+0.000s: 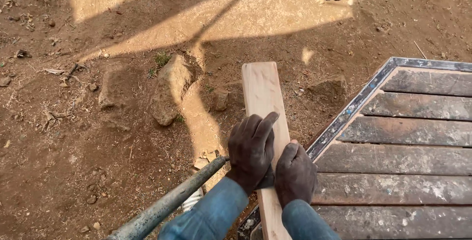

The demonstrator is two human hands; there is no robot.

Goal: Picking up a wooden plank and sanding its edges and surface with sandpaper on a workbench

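Centre frame, a pale wooden plank [263,102] juts out over bare dirt ground [73,136]. The left hand [251,150] lies on it, fingers loosely curled, forefinger extended; the right hand [294,173] grips its right edge. A metal pipe [167,205] runs lower left; a slatted platform [408,161] fills the right, rocks [169,90] upper centre.

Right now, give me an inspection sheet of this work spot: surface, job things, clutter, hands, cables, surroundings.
Surface: worn, paint-stained slatted platform with a metal rim, at the right.
Job's things: pale wooden plank, pointing away over the ground.
Clutter: rocks and dry leaves on the dirt.
Hands: left hand lies on the plank, forefinger stretched out; right hand in a grip on the plank's right edge.
Cables: nothing seen.
Surroundings: grey metal pipe slanting under the left arm; bare brown soil with sun patches.
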